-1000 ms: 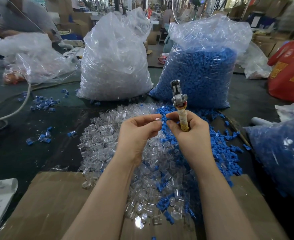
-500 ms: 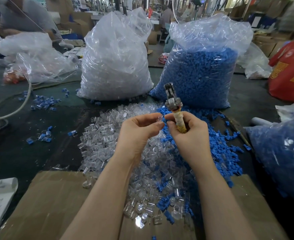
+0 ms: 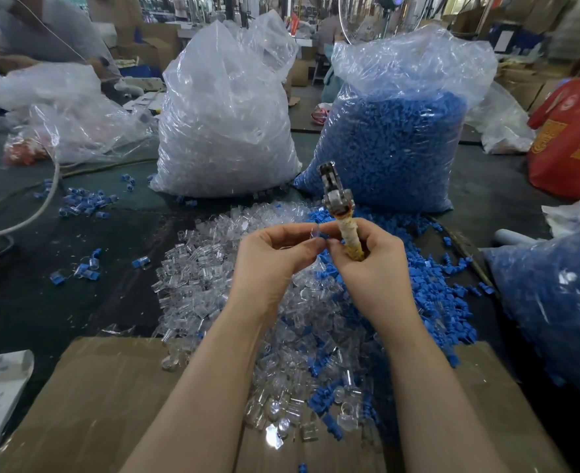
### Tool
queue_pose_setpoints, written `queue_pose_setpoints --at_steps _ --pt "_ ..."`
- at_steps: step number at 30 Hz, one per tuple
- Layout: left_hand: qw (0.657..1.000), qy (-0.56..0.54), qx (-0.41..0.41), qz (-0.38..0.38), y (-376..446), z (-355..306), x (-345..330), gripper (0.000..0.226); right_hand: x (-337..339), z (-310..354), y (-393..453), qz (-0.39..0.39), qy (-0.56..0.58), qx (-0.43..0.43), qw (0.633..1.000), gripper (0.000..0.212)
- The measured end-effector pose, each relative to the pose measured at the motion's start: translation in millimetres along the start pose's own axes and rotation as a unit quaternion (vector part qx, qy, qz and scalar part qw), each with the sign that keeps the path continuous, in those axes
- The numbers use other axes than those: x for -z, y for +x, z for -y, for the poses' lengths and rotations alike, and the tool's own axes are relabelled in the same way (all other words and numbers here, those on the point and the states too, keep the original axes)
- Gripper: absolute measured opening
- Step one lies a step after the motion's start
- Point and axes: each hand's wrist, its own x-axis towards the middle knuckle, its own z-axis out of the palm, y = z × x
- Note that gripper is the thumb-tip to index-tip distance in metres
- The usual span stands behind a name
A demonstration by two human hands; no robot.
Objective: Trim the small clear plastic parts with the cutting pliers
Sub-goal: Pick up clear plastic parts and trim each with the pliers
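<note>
Right hand (image 3: 372,268) grasping upright pliers (image 3: 341,213), left hand (image 3: 275,257) pinching a clear part (image 3: 317,233), both above the near parts pile (image 3: 206,268)

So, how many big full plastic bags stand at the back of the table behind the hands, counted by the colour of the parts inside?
Clear plastic bag of clear parts: 1
Clear plastic bag of blue parts: 1
Total: 2
</note>
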Motion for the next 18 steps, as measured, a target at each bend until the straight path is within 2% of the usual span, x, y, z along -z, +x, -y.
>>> queue_pose_setpoints --at_steps 9,12,18 --pt "0.999 -0.026 -0.01 -0.017 -1.2 0.5 0.0 0.017 1.2 -0.8 0.6 -0.004 0.022 -0.011 1.0 0.013" --pt "0.999 -0.039 -0.016 -0.018 -0.2 -0.1 2.0 0.018 1.1 -0.8 1.0 -0.01 0.005 -0.018 1.0 0.007" --pt "0.999 -0.037 -0.019 -0.019 0.6 -0.1 0.8 0.017 -0.2 2.7 1.7 0.0 -0.008 -0.008 1.0 0.01"
